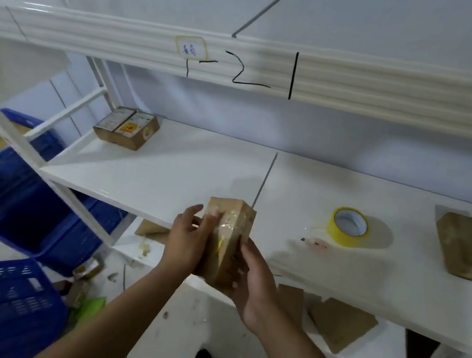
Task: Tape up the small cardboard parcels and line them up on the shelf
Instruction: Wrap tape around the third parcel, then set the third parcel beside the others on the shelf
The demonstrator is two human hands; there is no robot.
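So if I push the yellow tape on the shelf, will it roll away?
Probably not: the yellow tape roll lies flat on its side on the shelf, so it would likely slide. Its hollow core suggests it is light. Stood on edge, it could roll.

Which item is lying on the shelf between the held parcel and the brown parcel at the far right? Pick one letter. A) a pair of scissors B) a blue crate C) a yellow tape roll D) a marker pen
C: the yellow tape roll lies flat on the shelf, right of the held parcel and left of the brown parcel.
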